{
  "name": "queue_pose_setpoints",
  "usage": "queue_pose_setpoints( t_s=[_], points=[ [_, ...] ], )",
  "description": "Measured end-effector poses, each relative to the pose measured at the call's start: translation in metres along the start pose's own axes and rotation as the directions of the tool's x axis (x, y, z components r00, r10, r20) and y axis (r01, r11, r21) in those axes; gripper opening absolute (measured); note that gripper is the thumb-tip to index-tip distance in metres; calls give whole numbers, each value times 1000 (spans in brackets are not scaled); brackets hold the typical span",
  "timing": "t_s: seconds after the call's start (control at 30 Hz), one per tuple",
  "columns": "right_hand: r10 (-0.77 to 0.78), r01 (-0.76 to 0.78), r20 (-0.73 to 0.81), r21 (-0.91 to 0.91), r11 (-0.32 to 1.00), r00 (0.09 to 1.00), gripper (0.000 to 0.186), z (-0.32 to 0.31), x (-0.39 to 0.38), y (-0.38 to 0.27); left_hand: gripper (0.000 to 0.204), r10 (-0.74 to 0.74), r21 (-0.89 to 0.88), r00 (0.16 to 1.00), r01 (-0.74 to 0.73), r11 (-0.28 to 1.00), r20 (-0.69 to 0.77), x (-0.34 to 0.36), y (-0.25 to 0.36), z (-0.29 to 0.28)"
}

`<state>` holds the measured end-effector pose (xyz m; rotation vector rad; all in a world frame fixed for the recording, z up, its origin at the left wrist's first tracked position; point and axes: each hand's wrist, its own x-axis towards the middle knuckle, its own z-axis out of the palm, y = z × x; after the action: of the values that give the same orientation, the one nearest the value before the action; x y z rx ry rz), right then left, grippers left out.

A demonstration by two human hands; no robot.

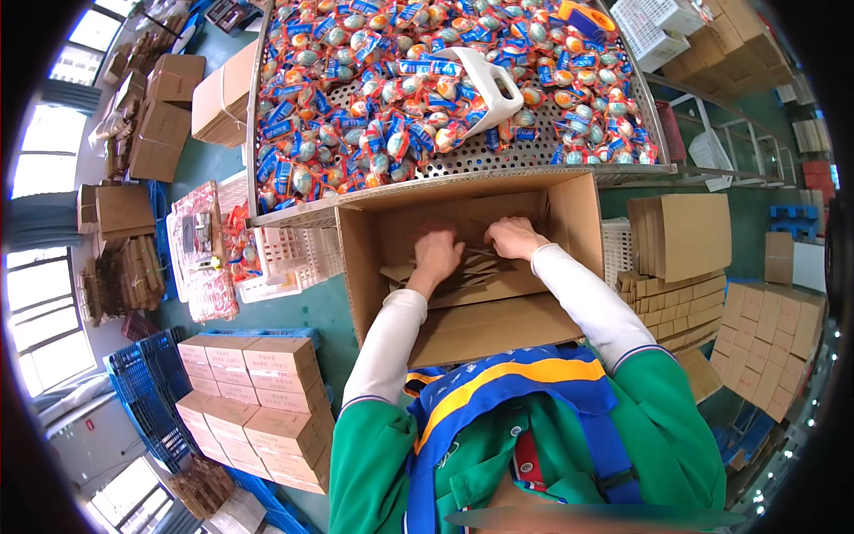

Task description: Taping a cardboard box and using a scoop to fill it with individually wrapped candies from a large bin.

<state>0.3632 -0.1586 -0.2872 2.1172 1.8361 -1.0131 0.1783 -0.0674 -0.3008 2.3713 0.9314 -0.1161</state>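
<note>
An open cardboard box (574, 214) stands at the front edge of the perforated metal table (445, 163). Inside it lie loose, folded brown cardboard pieces (480, 274). My left hand (438, 254) is down in the box with its fingers curled among these pieces; what they hold is hidden. My right hand (512, 237), a little further right, has its fingers closed on a piece of cardboard. Wrapped egg-shaped items (329, 107) in blue and red packaging cover much of the table, with a white plastic scoop (494, 98) lying among them.
Carton stacks stand on pallets at lower left (258, 392) and at right (756, 338). Flat cardboard (680, 227) is piled right of the box. A white crate (311, 249) is at its left. Blue pallets (142, 392) stand by the windows. A blue-and-orange scoop (587, 20) is on the table.
</note>
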Motion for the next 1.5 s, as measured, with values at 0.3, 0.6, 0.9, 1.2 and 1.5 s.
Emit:
queue_pose_setpoints(
  t_s=[0.3, 0.6, 0.9, 1.2, 1.5],
  points=[
    [179, -169, -85, 115, 979, 980, 36, -21, 22, 17, 27, -117, 300, 778, -95, 949, 618, -39, 18, 2],
    [182, -215, 140, 281, 935, 973, 29, -14, 26, 22, 27, 49, 17, 876, -65, 998, 479, -48, 1, -7],
    [211, -219, 62, 352, 910, 975, 27, -5, 28, 19, 41, 15, 17, 896, -25, 1000, 443, -49, -1, -4],
    [127, -157, 124, 278, 948, 984, 24, 3, 27, 31, 42, -119, 55, 672, 116, 992, 731, -41, 1, -19],
    [438, -404, -108, 241, 883, 892, 18, -9, 6, 39, 40, -242, 366, 798, 29, 930, 552, -50, -27, 3]
  ],
)
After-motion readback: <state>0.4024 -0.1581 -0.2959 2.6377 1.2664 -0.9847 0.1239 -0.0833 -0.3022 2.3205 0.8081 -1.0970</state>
